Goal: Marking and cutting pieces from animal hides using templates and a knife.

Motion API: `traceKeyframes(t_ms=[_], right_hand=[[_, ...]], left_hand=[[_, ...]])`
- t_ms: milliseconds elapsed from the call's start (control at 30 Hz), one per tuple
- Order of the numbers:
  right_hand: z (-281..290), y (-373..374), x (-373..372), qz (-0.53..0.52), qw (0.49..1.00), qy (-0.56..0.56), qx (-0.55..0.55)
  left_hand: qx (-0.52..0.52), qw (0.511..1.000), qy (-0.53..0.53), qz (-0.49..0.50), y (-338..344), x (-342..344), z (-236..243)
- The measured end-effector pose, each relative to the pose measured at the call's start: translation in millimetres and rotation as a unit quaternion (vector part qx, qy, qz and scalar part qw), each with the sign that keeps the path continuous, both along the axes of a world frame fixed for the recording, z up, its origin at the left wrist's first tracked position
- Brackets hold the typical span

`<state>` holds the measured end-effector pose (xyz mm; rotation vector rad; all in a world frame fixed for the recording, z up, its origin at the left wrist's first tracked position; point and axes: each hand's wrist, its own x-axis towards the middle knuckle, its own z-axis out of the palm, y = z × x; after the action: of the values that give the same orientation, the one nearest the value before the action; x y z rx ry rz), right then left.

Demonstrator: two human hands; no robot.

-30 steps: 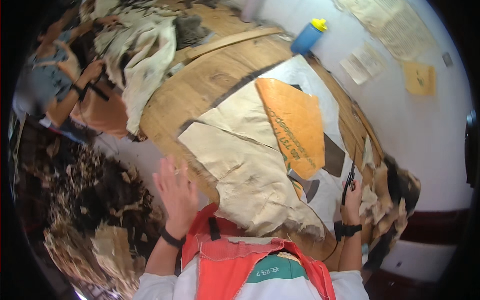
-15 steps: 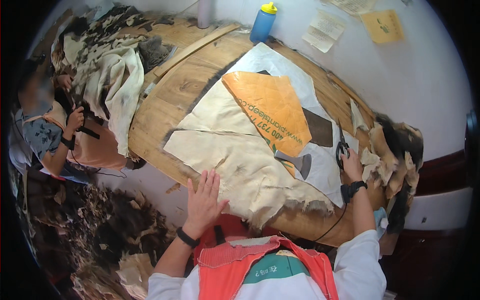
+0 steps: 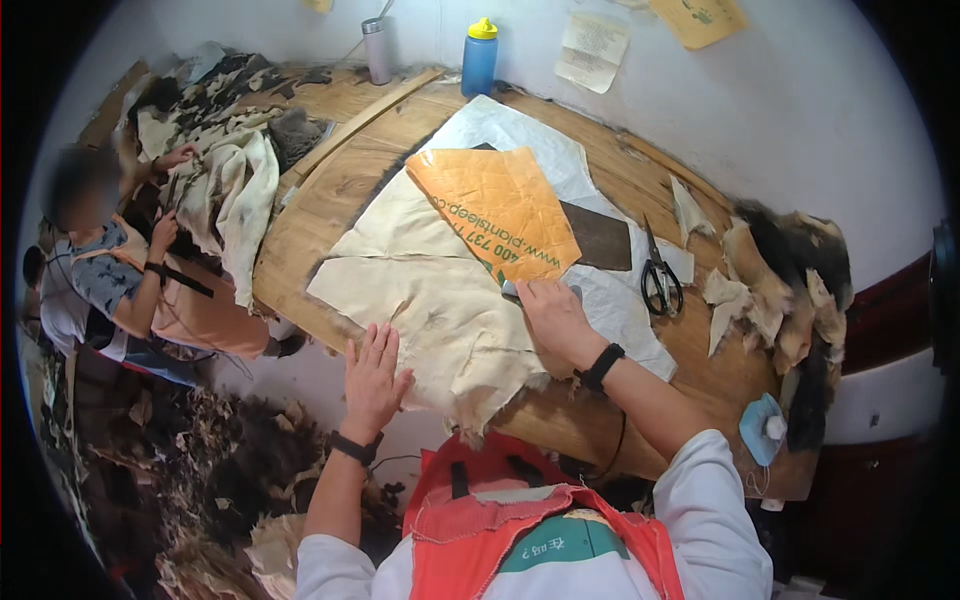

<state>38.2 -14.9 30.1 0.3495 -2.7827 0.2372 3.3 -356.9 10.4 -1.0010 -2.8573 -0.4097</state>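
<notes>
While both hands, left (image 3: 372, 375) and right (image 3: 553, 315), press flat and open on the pale hide (image 3: 440, 310), scissors (image 3: 660, 280) lie on the wooden table (image 3: 320, 210)

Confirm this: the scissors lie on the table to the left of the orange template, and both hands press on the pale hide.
Not quite. In the head view the scissors lie to the right of the orange template. The left hand and right hand do press on the pale hide.

Orange printed paper sheet (image 3: 494, 207), five-sided, spread mid-table over pale hide (image 3: 430, 300). White paper notice (image 3: 593, 52) pinned to wall above table's far edge; yellow paper notice (image 3: 698, 18) further right. Blue bottle with yellow cap (image 3: 479, 58) standing at far edge.
</notes>
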Motion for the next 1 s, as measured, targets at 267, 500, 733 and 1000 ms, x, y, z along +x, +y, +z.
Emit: traceKeyframes(t_ms=[267,500,733,1000], right_hand=[[18,18,-14,-0.052,0.985,-0.117,-0.116],[6,52,-26,-0.326,0.918,-0.131,-0.185],[-10,45,-42,-0.247,0.774,-0.050,-0.581],[44,-57,-11,0.046,0.964,0.004,-0.262]], left_hand=[[0.048,0.997,0.045,0.027,4,4,-12],[0.133,0.990,0.033,0.034,3,8,-18],[0.155,0.987,0.042,0.025,2,5,-29],[0.158,0.987,0.028,0.030,-3,5,-31]])
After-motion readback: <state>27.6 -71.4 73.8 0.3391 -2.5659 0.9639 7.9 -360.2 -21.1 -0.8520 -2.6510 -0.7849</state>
